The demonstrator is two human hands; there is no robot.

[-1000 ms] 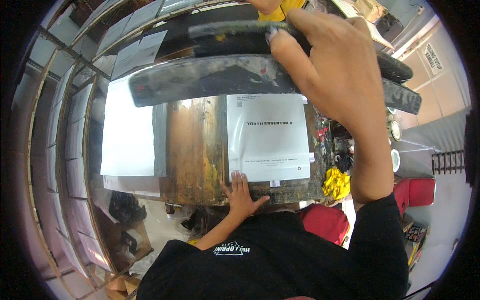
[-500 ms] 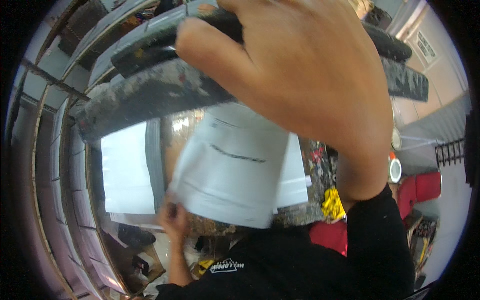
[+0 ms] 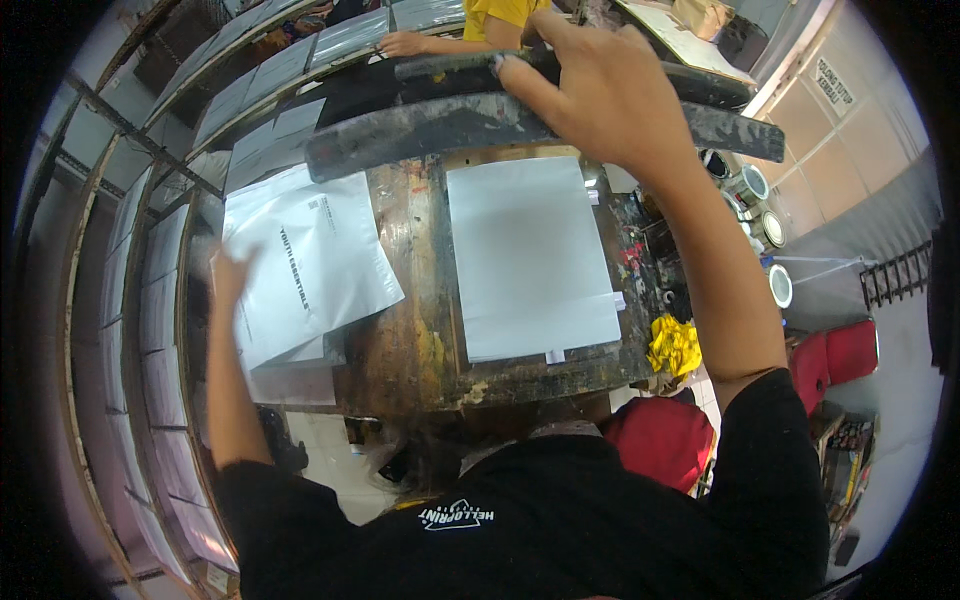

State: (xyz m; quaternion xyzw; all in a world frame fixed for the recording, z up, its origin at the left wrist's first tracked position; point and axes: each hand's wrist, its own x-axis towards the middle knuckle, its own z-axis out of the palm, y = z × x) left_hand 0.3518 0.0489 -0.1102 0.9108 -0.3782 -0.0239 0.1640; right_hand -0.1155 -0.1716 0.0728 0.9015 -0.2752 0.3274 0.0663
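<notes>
A white plastic mailer bag [image 3: 330, 260] with dark print lies askew on the stack at the left. At its left edge is my left hand [image 3: 232, 275], smeared by motion, so its grip is unclear. My right hand [image 3: 610, 90] reaches far forward, thumb and fingers closed around a long dark bar [image 3: 455, 68]. Just nearer than this bar runs a second, paint-smeared beam [image 3: 420, 135], raised above the table's far side. Below it, a plain white sheet or bag [image 3: 530, 260] lies flat in the middle, with small white tabs [image 3: 556, 356] along its edges.
The wooden table [image 3: 400, 365] is stained with ink. Crumpled yellow cloth [image 3: 675, 346] sits at its right corner, with several tubs [image 3: 770, 229] beyond. Racks of white bags [image 3: 165, 340] stand left. Across the table are another person's hand [image 3: 402, 44] and yellow shirt. A red chair [image 3: 660, 440] is nearby.
The printed bag went from mid-table to the left stack, with my left hand moving left. My right hand and the dark bars now appear farther off. The plain sheet is uncovered.
</notes>
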